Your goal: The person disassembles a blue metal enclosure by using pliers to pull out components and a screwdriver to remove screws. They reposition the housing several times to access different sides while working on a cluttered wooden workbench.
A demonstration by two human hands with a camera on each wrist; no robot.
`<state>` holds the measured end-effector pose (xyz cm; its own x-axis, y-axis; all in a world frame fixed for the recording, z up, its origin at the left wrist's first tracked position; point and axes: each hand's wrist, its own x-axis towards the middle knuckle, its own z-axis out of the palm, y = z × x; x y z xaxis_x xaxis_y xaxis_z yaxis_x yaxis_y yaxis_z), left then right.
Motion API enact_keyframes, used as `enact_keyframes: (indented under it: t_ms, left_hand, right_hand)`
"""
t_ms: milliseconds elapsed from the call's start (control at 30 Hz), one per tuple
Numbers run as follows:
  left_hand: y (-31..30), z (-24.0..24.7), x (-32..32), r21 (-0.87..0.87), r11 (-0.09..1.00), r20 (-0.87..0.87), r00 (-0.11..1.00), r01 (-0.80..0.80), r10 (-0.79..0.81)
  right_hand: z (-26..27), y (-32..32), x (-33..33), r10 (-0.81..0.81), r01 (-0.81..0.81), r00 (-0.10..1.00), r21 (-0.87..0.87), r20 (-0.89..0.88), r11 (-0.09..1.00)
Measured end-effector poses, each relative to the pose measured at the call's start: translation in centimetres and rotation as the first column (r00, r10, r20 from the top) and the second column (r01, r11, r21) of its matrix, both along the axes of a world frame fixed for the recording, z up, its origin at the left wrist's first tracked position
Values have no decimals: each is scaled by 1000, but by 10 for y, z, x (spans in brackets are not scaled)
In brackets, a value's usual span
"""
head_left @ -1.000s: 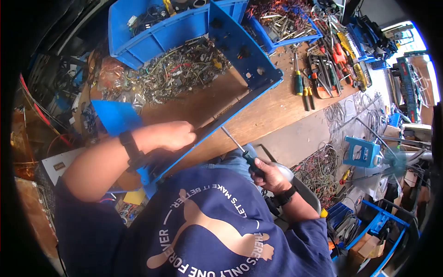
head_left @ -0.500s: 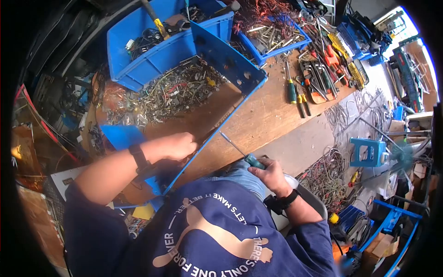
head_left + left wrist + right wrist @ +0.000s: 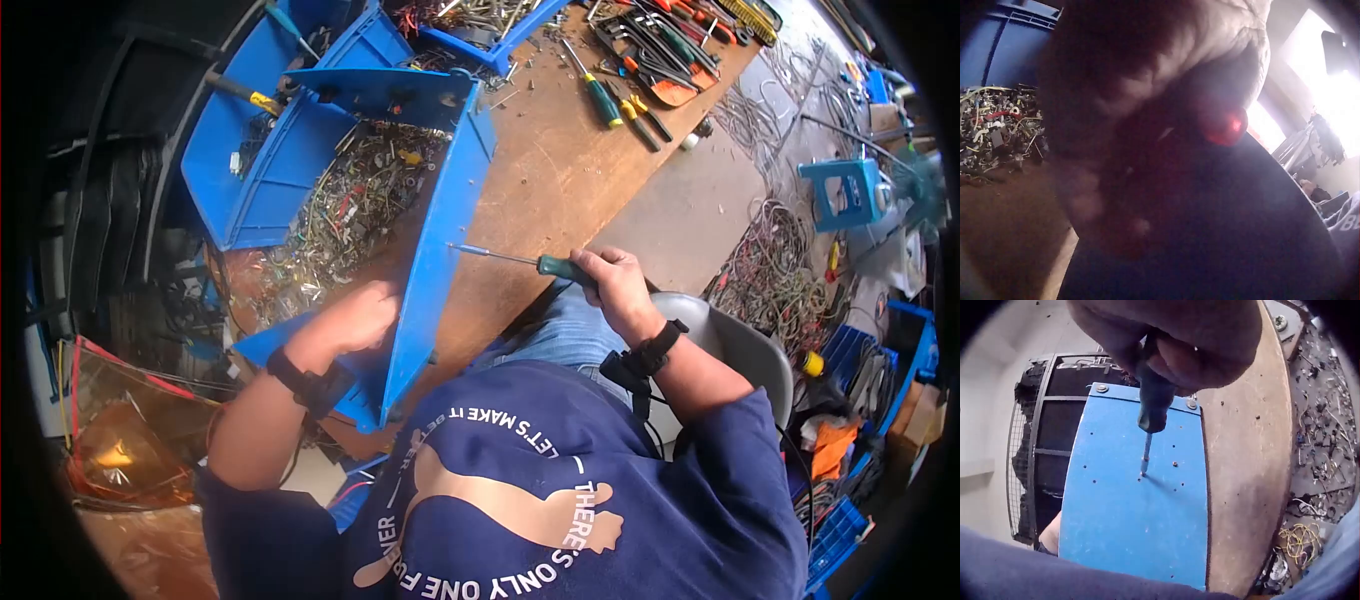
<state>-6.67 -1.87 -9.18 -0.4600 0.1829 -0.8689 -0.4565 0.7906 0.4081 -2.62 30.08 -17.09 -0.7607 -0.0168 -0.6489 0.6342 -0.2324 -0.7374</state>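
A blue metal frame with a perforated panel (image 3: 435, 250) stands on edge on the wooden bench. My right hand (image 3: 615, 285) grips a green-handled screwdriver (image 3: 567, 269), its shaft pointing left to the panel's outer face. In the right wrist view, the screwdriver (image 3: 1155, 403) has its tip at a small spot on the blue panel (image 3: 1129, 519), among several small holes. My left hand (image 3: 362, 318) is inside the frame, behind that panel. In the left wrist view the left hand (image 3: 1147, 94) is dark with bent fingers; whether it holds anything cannot be told.
Mixed scrap and wires (image 3: 345, 205) lie behind the frame, beside a large blue bin (image 3: 290, 175). Pliers and screwdrivers (image 3: 620, 110) lie on the bench (image 3: 530, 190) at the back right. A grey chair (image 3: 745, 350) stands right of my legs.
The head view has swung, so the frame looks more upright. The screwdriver, slanted and lower before, now lies nearly level with its tip at the panel. My left hand stays inside the frame.
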Motion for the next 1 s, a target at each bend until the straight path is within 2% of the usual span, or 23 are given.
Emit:
enact_keyframes:
  t_ms: [100, 167, 233, 300, 367, 400, 500, 533, 633, 667, 767, 800, 900, 933, 1000]
  left_hand:
    - [-3, -9, 7, 69, 995, -100, 992, -65, 72]
    - [3, 2, 4, 17, 997, -59, 995, -81, 81]
    - [5, 4, 2, -17, 997, -41, 997, -71, 70]
    - [-4, -3, 2, -36, 999, -40, 999, -34, 32]
    - [-2, -2, -2, -30, 998, 9, 998, -60, 60]
    - [-3, 0, 0, -31, 996, 32, 996, -81, 82]
    - [3, 5, 2, 21, 997, -7, 997, -76, 76]
    - [2, 5, 2, 19, 995, -10, 995, -99, 99]
    - [1, 2, 5, 41, 990, -14, 991, -132, 132]
    - [3, 4, 4, 61, 991, -17, 993, -116, 117]
    - [-9, -18, 3, 114, 992, -84, 994, -56, 66]
    - [-11, -21, 4, 130, 991, -113, 992, -37, 52]
    - [-11, -22, 4, 65, 997, -153, 988, 43, -33]
    - [-11, -21, 3, 69, 996, -161, 986, 61, -49]
    - [-11, -21, 3, 73, 993, -175, 981, 92, -78]
  right_hand:
    - [-4, -8, 2, -162, 164, 981, 13, -105, 986]
    - [-8, -6, 2, -218, 227, 973, -192, 70, 955]
    - [-10, 0, -1, -227, 306, 944, -371, 240, 877]
    - [-14, 16, -2, 27, 74, 966, -374, 257, 925]
    - [-19, 27, -1, 230, -121, 940, -386, 251, 915]
    - [-22, 28, 0, 218, -116, 956, -428, 197, 896]
    - [-20, 20, 2, 72, -120, 984, -305, -164, 945]
    - [-19, 19, 3, 57, -111, 982, -312, -178, 944]
    - [2, 13, 3, 30, -18, 999, -337, 32, 941]
    - [-8, 15, 3, 80, -21, 981, -315, 176, 949]
    - [-16, 27, 3, 220, -96, 949, -455, 227, 885]
    - [-15, 24, 3, 209, -120, 965, -437, 162, 892]
    - [-5, 12, 2, 57, -19, 992, -313, 111, 950]
    - [-7, 14, 1, 130, -97, 987, -289, 99, 952]
    - [-4, 24, -4, 275, -195, 941, -346, 198, 918]
